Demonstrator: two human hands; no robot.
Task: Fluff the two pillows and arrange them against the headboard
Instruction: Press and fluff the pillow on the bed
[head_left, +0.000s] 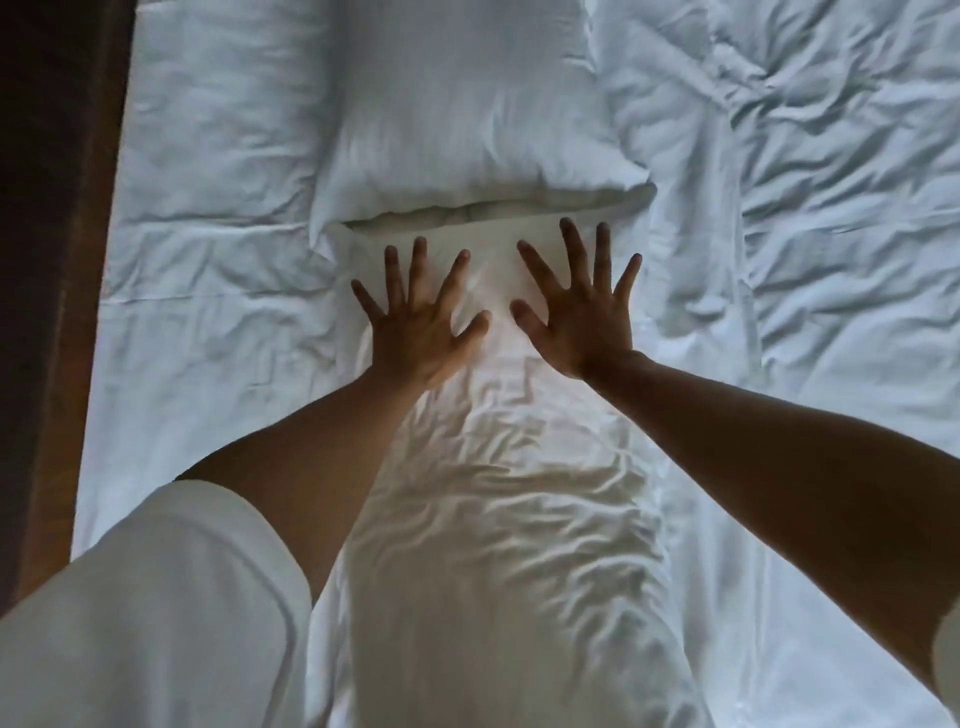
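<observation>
We see a white, creased bed sheet (208, 322); dark headboard (47, 208) along the left edge. Left hand (421, 322) and right hand (582, 306), fingers spread apart, press the near pillow (498, 519); far pillow (467, 114) just beyond. No legible writing

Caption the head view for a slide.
Both hands, left and right, press flat with spread fingers on the near pillow, end to end with the far pillow.
</observation>
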